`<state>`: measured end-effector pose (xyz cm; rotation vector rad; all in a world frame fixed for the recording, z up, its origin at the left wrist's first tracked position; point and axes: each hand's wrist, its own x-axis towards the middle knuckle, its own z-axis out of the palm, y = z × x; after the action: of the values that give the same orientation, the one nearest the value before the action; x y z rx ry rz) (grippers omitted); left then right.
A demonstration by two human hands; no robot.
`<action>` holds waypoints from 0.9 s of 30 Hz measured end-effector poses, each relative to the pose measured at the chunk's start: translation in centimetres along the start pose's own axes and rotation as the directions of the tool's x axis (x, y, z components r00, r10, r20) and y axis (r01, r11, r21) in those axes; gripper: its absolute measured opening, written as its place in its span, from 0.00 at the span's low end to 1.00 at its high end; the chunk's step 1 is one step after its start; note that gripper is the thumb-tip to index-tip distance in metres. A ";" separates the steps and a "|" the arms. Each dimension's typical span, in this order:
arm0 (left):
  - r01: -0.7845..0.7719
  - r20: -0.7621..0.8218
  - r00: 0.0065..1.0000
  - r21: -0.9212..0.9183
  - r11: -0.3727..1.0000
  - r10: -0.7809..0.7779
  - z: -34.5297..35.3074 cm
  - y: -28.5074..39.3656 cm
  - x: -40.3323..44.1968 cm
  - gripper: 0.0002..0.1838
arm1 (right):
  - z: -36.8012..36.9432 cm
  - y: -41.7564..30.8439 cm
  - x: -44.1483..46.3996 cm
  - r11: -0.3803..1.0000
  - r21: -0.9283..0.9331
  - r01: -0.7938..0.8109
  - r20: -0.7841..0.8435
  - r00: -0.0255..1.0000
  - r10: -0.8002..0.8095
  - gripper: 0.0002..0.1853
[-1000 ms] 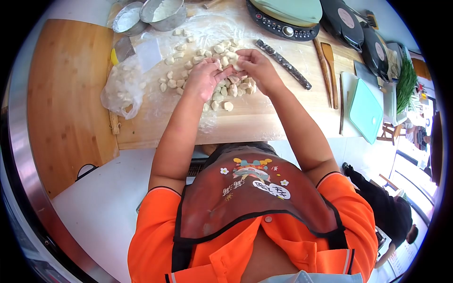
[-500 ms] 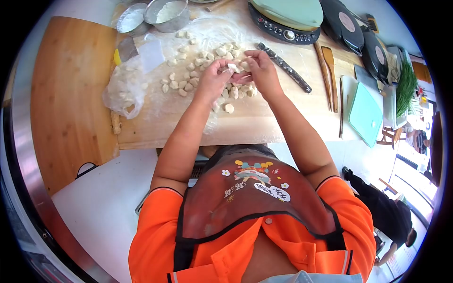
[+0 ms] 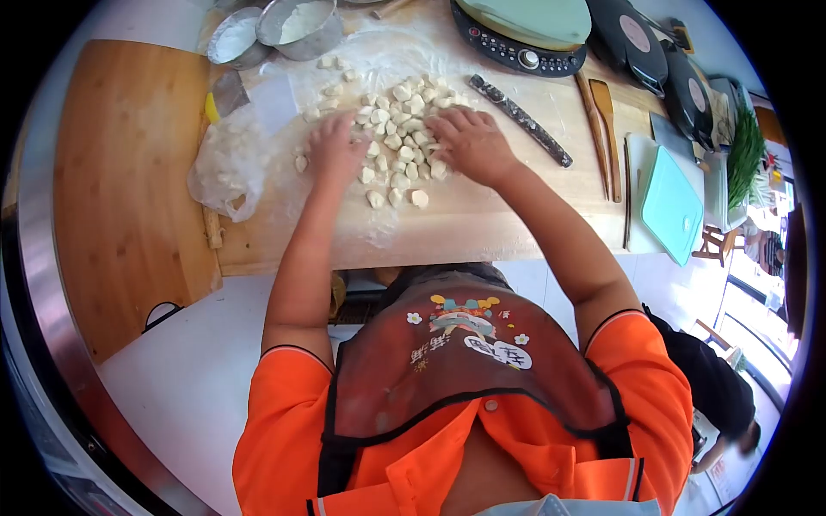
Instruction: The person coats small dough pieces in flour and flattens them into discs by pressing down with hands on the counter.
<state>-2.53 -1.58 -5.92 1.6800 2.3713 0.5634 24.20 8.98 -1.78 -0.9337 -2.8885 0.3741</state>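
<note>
Fingers of the left hand [image 3: 334, 148], blurred, and right hand [image 3: 471, 146] are lying loosely spread, gripping nothing visible, beside small, pale, floured dough lumps [image 3: 406, 155], which are sitting left of the flour-dusted black rod [image 3: 521, 120]. Light, flat-fingered gathering would be keeping them unsquashed.

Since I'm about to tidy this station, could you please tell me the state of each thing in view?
Left hand, open, blurred
Right hand, open, palm down
Dough pieces, loose, scattered
Metal bowls, uncovered, holding white powder
Plastic bag, crumpled
Dark rod, dusted with white
Wooden spatula, lying flat
Green-topped griddle, apparently shut
</note>
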 end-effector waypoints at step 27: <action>-0.299 -0.327 0.908 -0.075 0.951 0.260 2.4 -4.9 11.6 0.25 | 3.0 7.1 2.1 0.897 0.441 -0.027 -0.242 0.959 0.148 0.32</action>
<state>-9.94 8.34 -9.24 2.0179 2.2413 1.0793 26.05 15.23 -6.46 -0.9465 -2.3745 0.7923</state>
